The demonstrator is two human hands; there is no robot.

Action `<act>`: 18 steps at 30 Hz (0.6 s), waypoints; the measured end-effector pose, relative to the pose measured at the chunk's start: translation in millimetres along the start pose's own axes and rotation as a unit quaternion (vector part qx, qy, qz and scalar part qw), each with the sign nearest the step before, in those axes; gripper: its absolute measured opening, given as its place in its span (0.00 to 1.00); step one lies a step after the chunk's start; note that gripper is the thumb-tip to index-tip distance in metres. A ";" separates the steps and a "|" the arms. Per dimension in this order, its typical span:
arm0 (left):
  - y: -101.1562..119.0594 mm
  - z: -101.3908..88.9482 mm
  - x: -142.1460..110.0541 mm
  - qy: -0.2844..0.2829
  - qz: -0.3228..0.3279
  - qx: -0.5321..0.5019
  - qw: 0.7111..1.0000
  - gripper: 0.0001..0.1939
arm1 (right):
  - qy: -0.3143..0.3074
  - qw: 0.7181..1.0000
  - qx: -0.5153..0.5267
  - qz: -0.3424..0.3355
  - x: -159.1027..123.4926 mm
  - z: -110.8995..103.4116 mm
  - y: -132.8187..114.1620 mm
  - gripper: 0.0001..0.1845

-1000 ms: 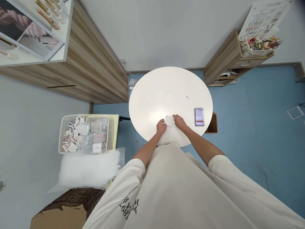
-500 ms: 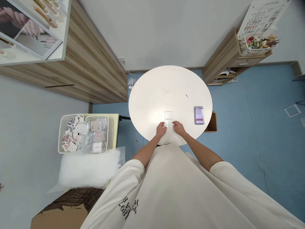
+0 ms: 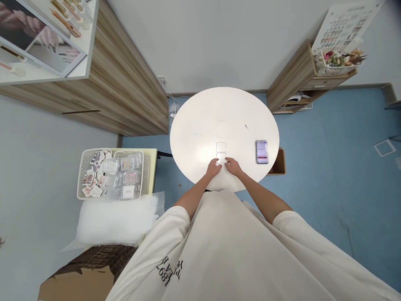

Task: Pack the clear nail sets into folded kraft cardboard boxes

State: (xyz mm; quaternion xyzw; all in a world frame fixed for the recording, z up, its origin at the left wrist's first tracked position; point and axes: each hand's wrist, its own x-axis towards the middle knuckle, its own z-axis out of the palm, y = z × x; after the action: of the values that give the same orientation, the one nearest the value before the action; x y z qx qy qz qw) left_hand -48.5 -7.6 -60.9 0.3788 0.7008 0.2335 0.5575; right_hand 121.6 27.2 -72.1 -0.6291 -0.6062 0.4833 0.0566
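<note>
A small clear plastic hinged box (image 3: 221, 152) lies opened out on the round white table (image 3: 200, 113), its lid half pointing away from me. My left hand (image 3: 214, 168) grips the near half at its left side and lower corner, fingers closed on the edge. On the opposite side my right hand (image 3: 232, 166) holds the same half, thumb and fingers pinched at its rim. Whether anything thin lies inside the box I cannot make out.
A phone with a blurred screen (image 3: 262, 151) lies on the table's right. To the left, white baskets (image 3: 145, 177) hold clear boxes and printed cards, beside a stack of white sheets (image 3: 117, 221) and a cardboard box (image 3: 78, 284). Wooden cabinets (image 3: 134, 79) stand behind.
The opened box has shifted slightly away from me. Both hands have moved a little closer together along its near edge.
</note>
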 end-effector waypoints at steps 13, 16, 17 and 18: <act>6.3 -23.3 -45.2 0.109 0.023 0.004 0.994 0.23 | 0.021 0.995 0.007 -0.096 -5.2 -46.1 -15.9 0.22; 5.6 -32.3 -62.7 0.143 0.033 0.004 0.989 0.22 | 0.000 0.991 0.000 -0.135 -1.6 -40.5 -36.3 0.22; 4.8 -36.9 -68.3 0.152 0.035 0.006 0.988 0.22 | -0.008 0.989 -0.002 -0.147 -1.0 -36.4 -44.5 0.21; 3.7 -42.3 -73.6 0.162 0.039 0.009 0.986 0.21 | -0.016 0.987 -0.004 -0.161 -0.7 -31.5 -53.1 0.21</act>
State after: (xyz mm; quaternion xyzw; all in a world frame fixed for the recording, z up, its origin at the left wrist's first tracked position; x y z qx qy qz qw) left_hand -81.3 -59.5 -2.3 0.3679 0.7687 0.3070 0.4237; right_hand 105.5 56.6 -20.2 -0.5156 -0.7027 0.4750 0.1218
